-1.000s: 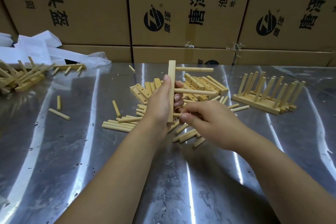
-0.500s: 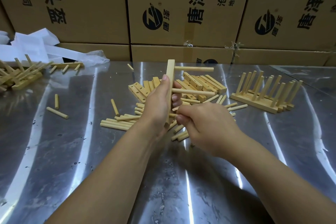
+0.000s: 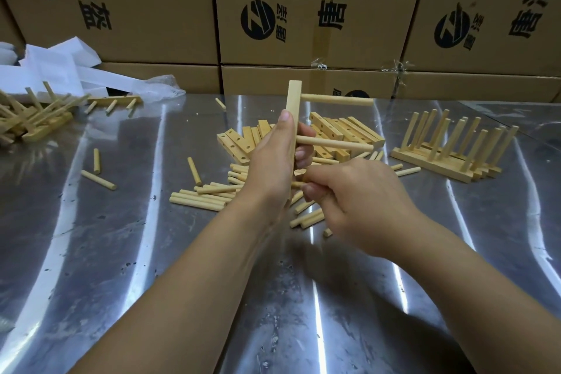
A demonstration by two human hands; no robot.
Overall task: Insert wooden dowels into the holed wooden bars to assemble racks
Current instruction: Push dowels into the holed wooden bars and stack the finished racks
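Note:
My left hand (image 3: 271, 158) grips a holed wooden bar (image 3: 294, 100) held upright above the steel table. Two dowels stick out of it to the right: an upper dowel (image 3: 337, 99) and a middle dowel (image 3: 334, 143). My right hand (image 3: 358, 200) is closed on a third dowel (image 3: 297, 184), whose tip meets the bar's lower part; most of that dowel is hidden in my fingers. Behind the hands lies a pile of holed bars (image 3: 343, 130), and loose dowels (image 3: 197, 199) lie under and left of them.
Finished racks (image 3: 449, 146) stand at the right. More assembled pieces (image 3: 33, 118) and white wrapping (image 3: 60, 70) sit at the far left. Stray dowels (image 3: 98, 180) lie on the shiny metal table (image 3: 151, 282). Cardboard boxes (image 3: 303, 9) wall the back.
My right hand has slid a little left toward the bar, pushing the lower dowel in. The left hand keeps the bar upright in the same place.

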